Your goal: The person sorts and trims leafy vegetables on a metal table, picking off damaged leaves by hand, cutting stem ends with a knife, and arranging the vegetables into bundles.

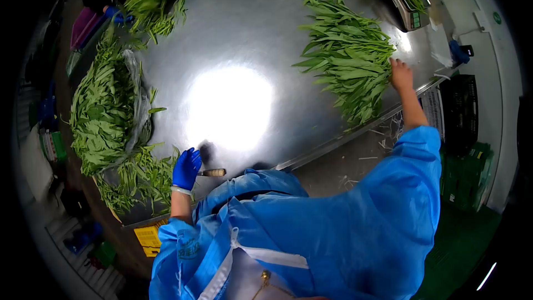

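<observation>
Centrally, a metal table (244, 28), glossy with glare, separates loose greens (147, 180) at left from leafy bundles (347, 50) at right. The bundles lie in a row, stems toward the right edge, presumably to keep the ends within reach. The right hand (401, 75), bare, meets these stem ends; whether it pinches any cannot be told. The left hand (186, 169), gloved in blue, has extended fingers and nothing visible in its grasp, near a pale handle (214, 172). Beyond the table, black crates (462, 108) stand by a pale wall (497, 61).
</observation>
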A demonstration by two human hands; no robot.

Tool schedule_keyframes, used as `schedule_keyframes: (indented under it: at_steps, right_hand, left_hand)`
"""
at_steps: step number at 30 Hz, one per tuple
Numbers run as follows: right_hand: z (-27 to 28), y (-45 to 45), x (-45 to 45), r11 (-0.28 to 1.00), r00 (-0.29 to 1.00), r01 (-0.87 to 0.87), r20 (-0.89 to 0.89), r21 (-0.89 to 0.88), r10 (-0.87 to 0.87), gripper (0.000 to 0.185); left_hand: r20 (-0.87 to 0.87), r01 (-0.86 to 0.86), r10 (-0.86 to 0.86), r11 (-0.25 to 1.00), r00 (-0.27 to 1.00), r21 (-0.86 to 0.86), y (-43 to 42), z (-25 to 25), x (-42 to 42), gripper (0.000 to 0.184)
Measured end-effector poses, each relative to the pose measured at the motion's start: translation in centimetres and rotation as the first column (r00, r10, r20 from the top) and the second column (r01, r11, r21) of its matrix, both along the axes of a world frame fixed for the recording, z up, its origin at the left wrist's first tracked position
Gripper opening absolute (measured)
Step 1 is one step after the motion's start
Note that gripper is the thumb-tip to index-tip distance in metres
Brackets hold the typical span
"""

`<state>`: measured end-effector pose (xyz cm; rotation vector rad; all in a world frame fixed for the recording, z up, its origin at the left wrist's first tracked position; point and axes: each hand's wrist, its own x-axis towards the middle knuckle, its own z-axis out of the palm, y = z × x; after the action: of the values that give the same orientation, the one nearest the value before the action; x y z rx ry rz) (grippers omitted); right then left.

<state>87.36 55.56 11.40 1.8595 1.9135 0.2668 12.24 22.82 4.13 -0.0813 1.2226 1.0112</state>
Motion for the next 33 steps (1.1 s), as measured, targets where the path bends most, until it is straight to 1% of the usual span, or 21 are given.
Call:
schedule_keyframes:
  at_steps: [1,2,3,5,6,7,8,9,10,12,13,15,18,19,21,23,26,27,29,32,33]
  right_hand:
    - [-0.7,-0.8,-2.0,0.994,0.989,0.098,-0.110,-0.049,-0.103,0.064]
    - [-1.5,-2.2,-3.7,0.999,0.986,-0.037,-0.161,0.009,0.038,0.062]
    - [-1.9,-3.9,-6.0,0.981,0.959,-0.180,-0.207,0.078,0.193,0.061]
    - [-0.3,-7.7,-12.9,0.926,0.871,-0.288,-0.335,0.243,0.359,0.049]
    - [-0.4,-9.3,-15.6,0.926,0.802,-0.297,-0.466,0.232,0.373,0.049]
    - [-1.4,-10.9,-17.8,0.913,0.702,-0.319,-0.584,0.254,0.408,0.047]
    - [-2.6,-12.8,-19.9,0.914,0.646,-0.336,-0.651,0.227,0.399,0.045]
    - [-4.2,-14.6,-22.1,0.920,0.619,-0.353,-0.695,0.169,0.365,0.045]
    - [-4.4,-16.3,-24.6,0.913,0.547,-0.389,-0.767,0.122,0.336,0.042]
    - [-3.4,-19.5,-30.5,0.865,0.467,-0.494,-0.814,0.085,0.346,0.040]
    - [-2.7,-20.9,-33.3,0.845,0.441,-0.532,-0.833,0.057,0.334,0.040]
    - [-2.0,-22.5,-38.2,0.775,0.362,-0.629,-0.857,0.066,0.366,0.039]
    - [-0.6,-23.7,-44.7,0.683,0.267,-0.723,-0.867,0.108,0.420,0.034]
    - [-0.2,-23.6,-46.7,0.666,0.262,-0.739,-0.866,0.105,0.426,0.034]
    - [0.8,-23.6,-50.5,0.631,0.261,-0.771,-0.861,0.087,0.437,0.033]
    - [2.4,-23.6,-55.3,0.605,0.233,-0.789,-0.858,0.108,0.458,0.030]
    - [5.0,-23.5,-62.8,0.563,0.203,-0.822,-0.877,0.089,0.436,0.030]
    - [6.0,-23.4,-65.6,0.529,0.160,-0.838,-0.867,0.133,0.472,0.030]
    - [7.7,-22.8,-71.8,0.454,0.070,-0.865,-0.845,0.213,0.530,0.032]
    - [10.6,-21.6,-82.2,0.434,-0.064,-0.828,-0.828,0.356,0.557,0.039]
    - [11.8,-21.3,-85.8,0.419,-0.096,-0.814,-0.804,0.402,0.586,0.041]
  left_hand:
    - [-0.040,0.009,-0.008,1.000,0.999,0.021,-0.3,-0.1,-0.3,0.042]
    - [-0.097,-0.020,0.025,0.999,0.995,0.048,-0.9,-1.4,-1.6,0.038]
    - [-0.243,-0.041,0.068,0.992,0.968,0.117,-1.0,-1.8,-2.2,0.033]
    - [-0.536,-0.005,0.070,0.993,0.841,0.122,-1.7,-2.4,-4.4,0.030]
    - [-0.740,0.105,0.019,0.987,0.672,0.121,-2.0,-2.0,-5.2,0.029]
    - [-0.897,0.195,-0.026,0.979,0.442,0.067,-2.2,-1.5,-5.5,0.029]
    - [-0.953,0.218,-0.029,0.975,0.303,0.040,-2.7,-2.1,-6.4,0.030]
    - [-0.987,0.232,-0.039,0.973,0.156,-0.002,-3.1,-2.5,-7.3,0.032]
    - [-0.997,0.272,-0.078,0.959,-0.019,-0.080,-2.9,-0.4,-7.1,0.034]
    - [-0.970,0.333,-0.078,0.931,-0.230,-0.154,-4.3,-1.3,-9.4,0.039]
    - [-0.941,0.347,-0.163,0.900,-0.297,-0.265,-5.0,-1.2,-10.5,0.042]
    - [-0.899,0.323,-0.288,0.861,-0.331,-0.394,-6.8,-1.5,-12.5,0.044]
    - [-0.825,0.278,-0.355,0.819,-0.440,-0.501,-11.5,-2.2,-16.3,0.044]
    - [-0.817,0.214,-0.377,0.839,-0.436,-0.501,-13.1,-2.8,-17.9,0.042]
    - [-0.837,0.173,-0.492,0.827,-0.239,-0.535,-16.0,-3.2,-22.3,0.039]
    - [-0.773,0.069,-0.580,0.787,-0.258,-0.613,-18.6,-2.9,-26.6,0.035]
    - [-0.770,-0.005,-0.602,0.789,-0.211,-0.615,-21.4,-2.2,-32.9,0.029]
    - [-0.804,-0.047,-0.580,0.814,-0.133,-0.579,-21.5,-0.4,-34.2,0.029]
    - [-0.908,-0.116,-0.419,0.903,-0.026,-0.413,-22.1,-0.4,-37.3,0.030]
    - [-0.995,-0.084,-0.096,0.992,0.029,-0.098,-20.8,0.8,-39.2,0.031]
    - [-0.994,-0.061,-0.040,0.997,0.097,-0.047,-20.2,0.2,-39.5,0.032]
